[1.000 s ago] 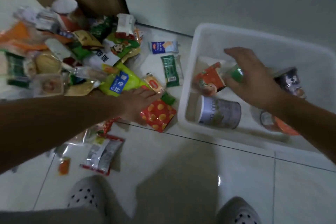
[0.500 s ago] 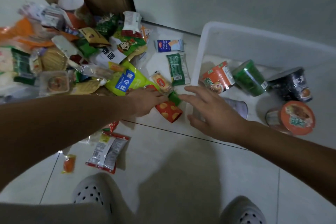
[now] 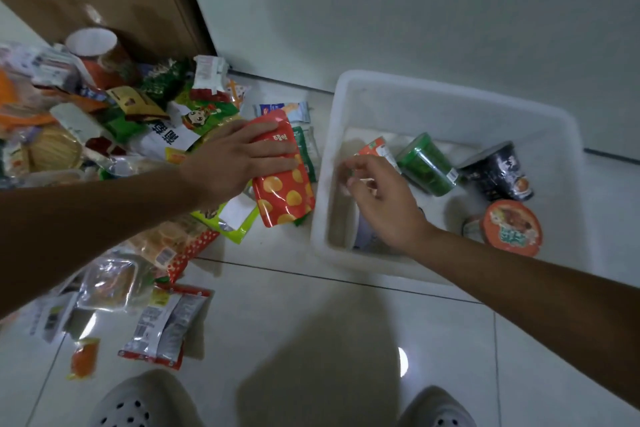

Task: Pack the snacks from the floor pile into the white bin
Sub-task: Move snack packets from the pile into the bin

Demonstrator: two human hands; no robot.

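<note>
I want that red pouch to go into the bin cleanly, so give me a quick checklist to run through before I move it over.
1. Left hand has a grip on the red pouch: ok, fingers wrap its upper part.
2. Pouch free of the pile: ok, its lower end hangs over the floor snacks.
3. Bare floor in the white bin: ok, the near left part shows a bare patch.
4. Right hand out of the drop path: not ok, it sits over the bin's near left corner.
5. What the right hand is pinching: cannot tell, blurred.
6. Green cup and black cup out of the way: ok, they lie further right.
</note>
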